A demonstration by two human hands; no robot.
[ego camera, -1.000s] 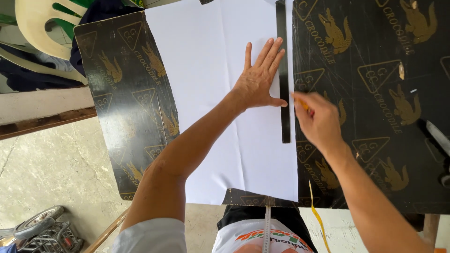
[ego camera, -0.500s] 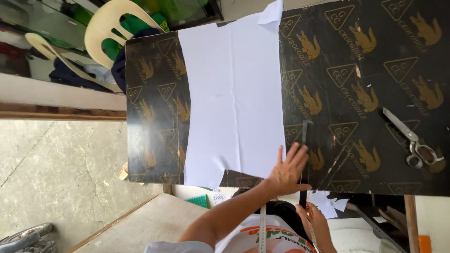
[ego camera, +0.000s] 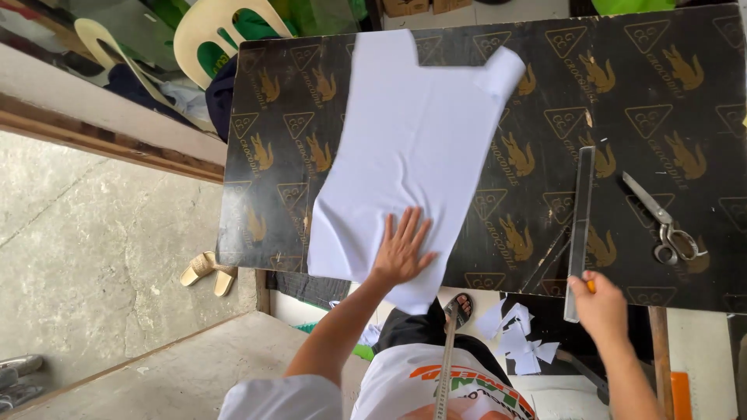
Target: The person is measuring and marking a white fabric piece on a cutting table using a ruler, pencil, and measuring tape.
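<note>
The left hand (ego camera: 402, 253) lies flat with fingers spread, palm pressing down on the large white sheet of fabric (ego camera: 412, 148), not pinching it; the right hand (ego camera: 599, 305) is curled loosely at the near end of the long clear plastic ruler (ego camera: 580, 225), with something small and orange showing at its fingers, though whether it truly grips the ruler or only touches it I cannot tell. The white sheet lies skewed across the black printed work board (ego camera: 669, 101), its near corner hanging over the board's front edge under the palm, its far corner curled up off the board. The ruler lies on the board to the right of the sheet and apart from it, running front to back; a pair of metal scissors (ego camera: 663, 222) lies further right of the ruler. Paper or cloth scraps (ego camera: 513, 330) lie below the board's front edge, and cream plastic chairs (ego camera: 222, 31) stand past its far left corner. With only one flat palm holding it and a corner already overhanging, the sheet could likely slip off the front edge or crease if the palm drags; the lifted far corner may fold under. The ruler, overhanging the front edge slightly, could tip off if nudged.
</note>
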